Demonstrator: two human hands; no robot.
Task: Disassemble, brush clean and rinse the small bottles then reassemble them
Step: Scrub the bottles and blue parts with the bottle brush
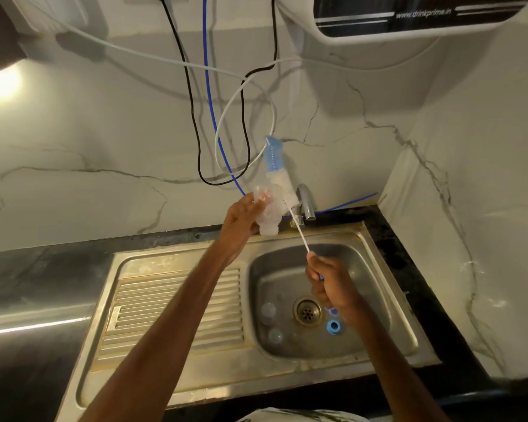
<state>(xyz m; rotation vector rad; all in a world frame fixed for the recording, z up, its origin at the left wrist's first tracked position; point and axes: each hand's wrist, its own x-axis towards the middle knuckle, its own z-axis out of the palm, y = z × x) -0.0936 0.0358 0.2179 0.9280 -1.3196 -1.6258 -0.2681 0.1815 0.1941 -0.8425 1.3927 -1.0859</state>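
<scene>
My left hand (241,219) holds a small clear bottle (267,213) above the back rim of the sink, its open neck pointing down towards the basin. My right hand (328,283) grips the thin handle of a bottle brush (276,170). The brush's blue and white bristle head stands raised beside and above the bottle, outside it. In the steel sink basin (375,300) lie a blue screw ring (333,327), another blue part (333,311) half hidden under my right hand, and two clear caps or teats (269,310) left of the drain.
A chrome tap (306,202) stands behind the basin, just right of the brush. A ribbed draining board (177,312) lies to the left. Black, white and blue cables or hoses (208,86) hang on the marble wall. A water purifier (409,16) is mounted top right.
</scene>
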